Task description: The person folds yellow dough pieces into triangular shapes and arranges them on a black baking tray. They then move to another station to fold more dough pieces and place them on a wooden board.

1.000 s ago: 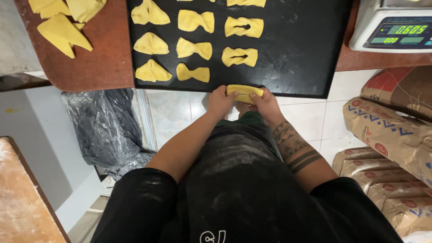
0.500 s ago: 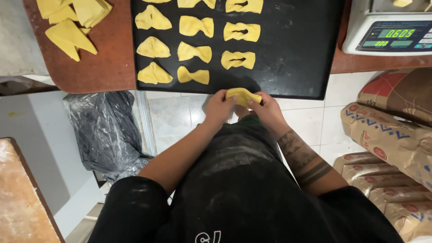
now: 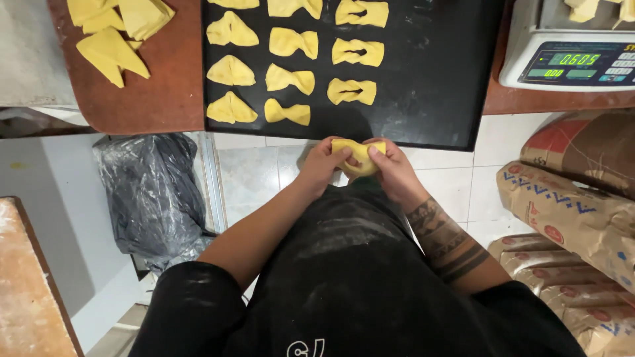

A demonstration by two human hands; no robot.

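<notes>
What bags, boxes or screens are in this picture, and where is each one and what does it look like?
Scale screen: top right on the white scale, a dark panel with glowing green digits.
Paper sacks: right side on the floor, big brown bags stacked lying down, with red and blue print.
Plastic bag: left on the floor, dark grey, crumpled and shiny.

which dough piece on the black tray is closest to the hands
The bow-shaped piece at the bottom of the middle column, nearest the tray's front edge, just above the left hand.
</notes>
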